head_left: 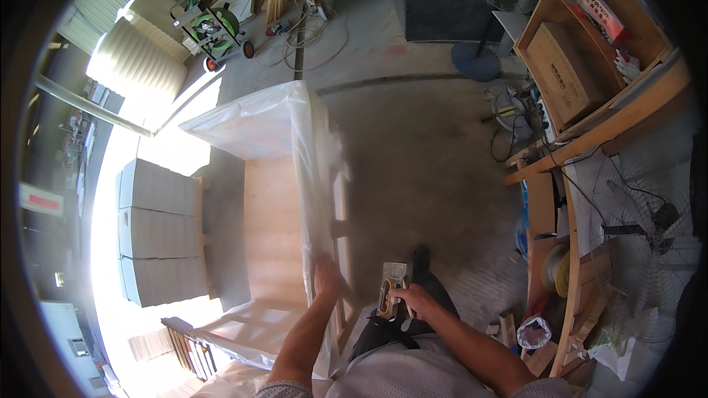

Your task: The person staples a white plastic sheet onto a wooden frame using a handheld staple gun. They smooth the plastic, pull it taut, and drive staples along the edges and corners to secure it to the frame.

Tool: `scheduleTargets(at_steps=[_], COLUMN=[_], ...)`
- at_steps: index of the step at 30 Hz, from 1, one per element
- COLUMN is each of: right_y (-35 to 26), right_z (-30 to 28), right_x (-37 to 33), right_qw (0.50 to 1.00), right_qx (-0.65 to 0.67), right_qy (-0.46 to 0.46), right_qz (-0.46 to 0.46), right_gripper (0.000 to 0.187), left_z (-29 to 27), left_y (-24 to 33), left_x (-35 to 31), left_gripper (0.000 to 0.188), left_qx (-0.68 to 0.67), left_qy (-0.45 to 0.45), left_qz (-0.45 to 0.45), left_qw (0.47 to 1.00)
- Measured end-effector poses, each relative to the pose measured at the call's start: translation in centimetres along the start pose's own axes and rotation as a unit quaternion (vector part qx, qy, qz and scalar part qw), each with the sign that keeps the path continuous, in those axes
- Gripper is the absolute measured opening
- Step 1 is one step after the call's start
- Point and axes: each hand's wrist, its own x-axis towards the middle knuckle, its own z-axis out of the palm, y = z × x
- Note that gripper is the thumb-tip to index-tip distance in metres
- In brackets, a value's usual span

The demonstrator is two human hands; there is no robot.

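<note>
A large wooden crate [273, 228] lies to my left, its sides draped with clear plastic sheeting [302, 133]. On the plastic along the crate's right-hand edge lies my left hand [328, 278], fingers stretched out and slightly blurred. My right hand [415, 300] is closed around a grey hand tool with orange-yellow edging, which looks like a staple gun [391, 287]. It is held in front of my right leg, to the right of the crate and apart from it. More of the sheeting hangs over the crate's near end.
Wrapped grey-white stacks [158, 232] stand beyond the crate on the left. At the right are a wooden shelf with a cardboard box [564, 77], and a large fan [656, 217]. A green hose reel cart [214, 29] and loose hose lie farther off. Concrete floor [420, 155] stretches between.
</note>
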Motion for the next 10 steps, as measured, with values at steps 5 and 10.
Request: scheduleTargets(at_steps=[5,10], right_y=[-8.7,-13.1], right_z=[4.6,10.0], right_x=[3.8,7.3], right_qw=[0.985,0.946], right_qx=[0.129,0.241], right_qy=[-0.114,-0.205], right_qz=[0.027,0.078], right_gripper=[0.031,0.037], left_z=[-3.6,-7.6], left_y=[1.6,1.3], left_x=[1.4,1.8], left_gripper=[0.043,0.069], left_qx=[0.012,0.035], left_qy=[-0.144,-0.302], left_qz=[-0.034,0.025], left_qw=[0.989,0.952])
